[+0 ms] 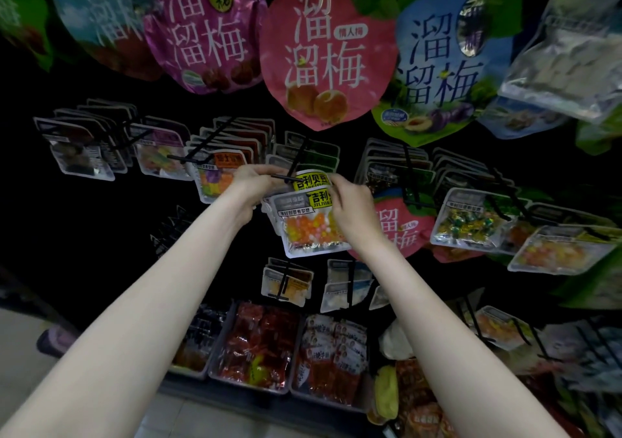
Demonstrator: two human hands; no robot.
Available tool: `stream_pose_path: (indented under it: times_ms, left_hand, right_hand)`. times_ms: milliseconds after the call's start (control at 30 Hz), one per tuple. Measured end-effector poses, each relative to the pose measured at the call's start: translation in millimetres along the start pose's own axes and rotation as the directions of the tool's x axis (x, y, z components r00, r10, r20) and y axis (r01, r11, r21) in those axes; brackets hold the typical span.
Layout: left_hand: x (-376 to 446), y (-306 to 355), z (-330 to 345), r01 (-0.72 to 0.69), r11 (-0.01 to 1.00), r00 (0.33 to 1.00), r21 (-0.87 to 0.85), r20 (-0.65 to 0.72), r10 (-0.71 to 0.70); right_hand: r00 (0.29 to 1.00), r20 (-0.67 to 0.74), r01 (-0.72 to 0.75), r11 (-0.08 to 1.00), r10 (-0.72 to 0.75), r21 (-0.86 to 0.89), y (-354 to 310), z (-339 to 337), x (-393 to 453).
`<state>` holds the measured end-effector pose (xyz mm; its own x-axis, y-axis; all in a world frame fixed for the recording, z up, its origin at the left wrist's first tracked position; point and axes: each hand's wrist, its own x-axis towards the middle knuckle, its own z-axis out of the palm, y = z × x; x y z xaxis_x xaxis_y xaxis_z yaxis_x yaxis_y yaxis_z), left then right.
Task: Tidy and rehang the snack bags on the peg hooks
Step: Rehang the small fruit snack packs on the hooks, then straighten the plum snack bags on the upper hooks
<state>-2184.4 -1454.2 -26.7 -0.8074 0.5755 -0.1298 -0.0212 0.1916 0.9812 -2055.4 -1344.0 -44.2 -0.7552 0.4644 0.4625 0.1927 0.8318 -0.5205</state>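
In the middle of the head view I hold clear snack bags with yellow labels [311, 225], filled with orange, yellow and white candies, up at a black peg hook [286, 178]. My left hand [257, 185] grips the bags' top left edge beside the hook's tip. On the other side, my right hand [350, 207] pinches their right edge. There are at least two bags, one behind the other; the hook's tip lies across the rear bag's label.
Large plum bags in pink [323, 50], purple [205, 30] and blue [441, 64] hang overhead. Rows of small bags fill pegs to the left [84, 148] and right [468, 218]. Grey bins of red packets [259, 343] stand below. Pale floor [20, 336] shows at lower left.
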Motion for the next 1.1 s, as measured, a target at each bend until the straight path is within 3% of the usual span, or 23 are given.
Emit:
stream_pose_path:
  times_ms: [167,233,367,500,633,900,1100]
  left_hand:
    - [-8.0,-2.4,7.6,0.03,0.984,0.995,-0.177,-0.084,-0.046]
    - [-10.2,-4.7,8.1,0.0,0.982,0.992,-0.187,-0.128,-0.024]
    - [-11.8,-11.3,3.1,-0.223,0.974,0.962,0.032,-0.153,0.225]
    - [-16.8,-22.9,-8.3,-0.451,0.832,0.845,0.323,-0.146,0.514]
    - [-17.4,-28.4,-19.9,-0.446,0.782,0.866,0.435,-0.01,0.499]
    - [-18.9,-22.2,-17.9,-0.444,0.781,0.859,0.44,-0.039,0.51]
    - [-22.4,-30.3,-11.2,-0.455,0.694,0.817,0.558,-0.049,0.575]
  right_hand:
    - [0.999,-0.043,0.013,0.941,-0.029,-0.339,0.4,-6.2,-14.1]
    - [0.998,-0.051,0.007,0.927,-0.028,-0.374,-2.8,-12.0,-20.0]
    - [0.991,-0.009,0.127,0.966,-0.132,-0.223,-11.2,-14.2,-21.0]
    - [0.997,-0.054,0.055,0.998,-0.053,0.043,-19.3,-3.5,-8.6]
    - [0.995,-0.084,-0.028,0.976,0.047,0.215,-24.0,11.6,-1.0]
    - [0.975,-0.109,-0.153,0.943,0.193,0.296,-21.8,20.3,4.5]
    - [0.975,-0.049,-0.197,0.949,0.215,0.244,-19.4,16.4,14.0]
